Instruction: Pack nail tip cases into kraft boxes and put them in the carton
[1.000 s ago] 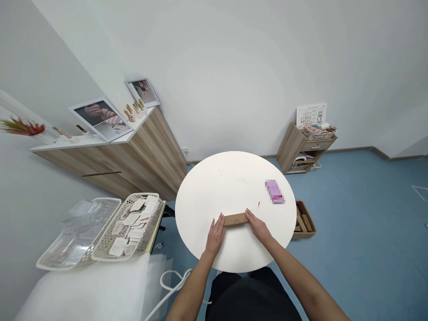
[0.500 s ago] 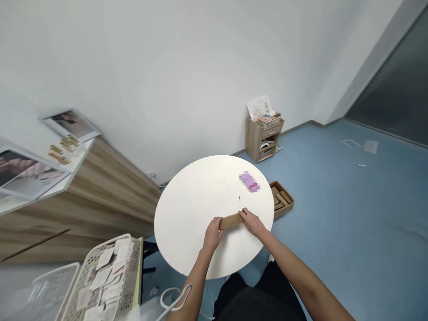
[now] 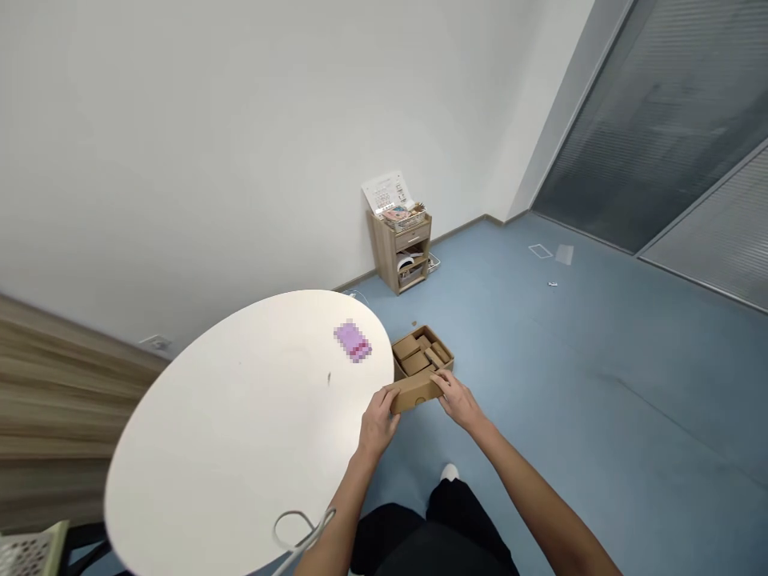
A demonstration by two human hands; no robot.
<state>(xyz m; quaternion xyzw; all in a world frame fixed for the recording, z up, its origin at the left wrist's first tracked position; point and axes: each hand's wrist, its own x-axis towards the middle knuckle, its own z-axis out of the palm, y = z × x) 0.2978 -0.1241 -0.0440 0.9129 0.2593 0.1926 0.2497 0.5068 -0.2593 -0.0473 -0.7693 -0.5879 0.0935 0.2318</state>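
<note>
A long, narrow brown cardboard box (image 3: 415,392) is held level between my two hands, just off the table's right edge. My left hand (image 3: 379,418) grips its left end, fingers over the top. On its right end my right hand (image 3: 457,397) is closed, thumb below. Just beyond the held box, a larger open carton (image 3: 449,364) sits low beside the table, filled with several small brown boxes (image 3: 415,363). The held box overlaps the carton's near side in view, hiding part of it.
The round white table (image 3: 240,432) spreads to my left, with a blurred-out purple item (image 3: 353,341) and a small dark object (image 3: 329,378) on it. A wooden cabinet (image 3: 387,252) stands against the wall. Flat white pieces (image 3: 564,254) lie on the blue floor (image 3: 540,384).
I have turned to the right. Both hands, still gripping the narrow box, have moved from over the table to beside its right edge, near the open carton.
</note>
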